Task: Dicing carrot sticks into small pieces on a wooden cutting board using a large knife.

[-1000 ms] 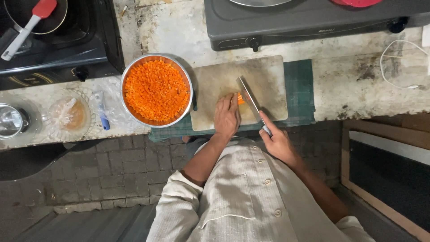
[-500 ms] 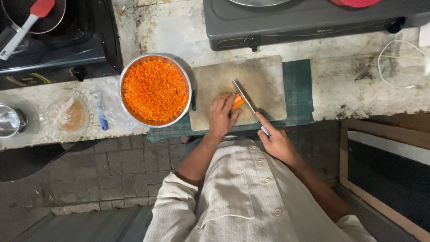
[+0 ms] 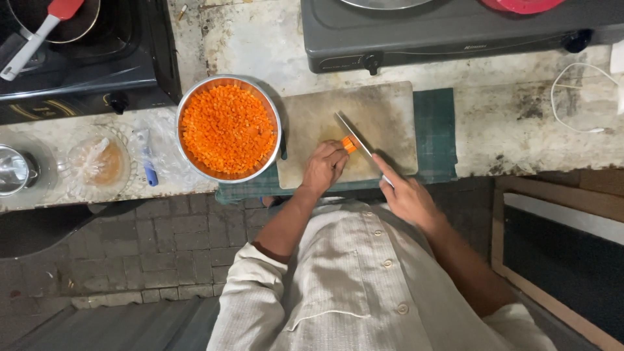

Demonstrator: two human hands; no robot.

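Left hand (image 3: 324,167) pins a small orange carrot piece (image 3: 350,144) to the pale cutting board (image 3: 383,110), fingers curled over it. Right hand (image 3: 408,195) grips the handle of a knife (image 3: 354,137), its blade just beside the carrot. Left of the board: a steel bowl (image 3: 188,107) of diced carrot. Farther left, a clear plastic bag (image 3: 97,162) lies in a glass dish.

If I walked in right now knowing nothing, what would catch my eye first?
Most likely the metal bowl heaped with bright orange diced carrot, on the worn counter just left of the cutting board. Next, the action on the board: the left hand pins a small carrot piece while the right hand holds a knife against it. A red-headed spatula rests in a pan at far left.
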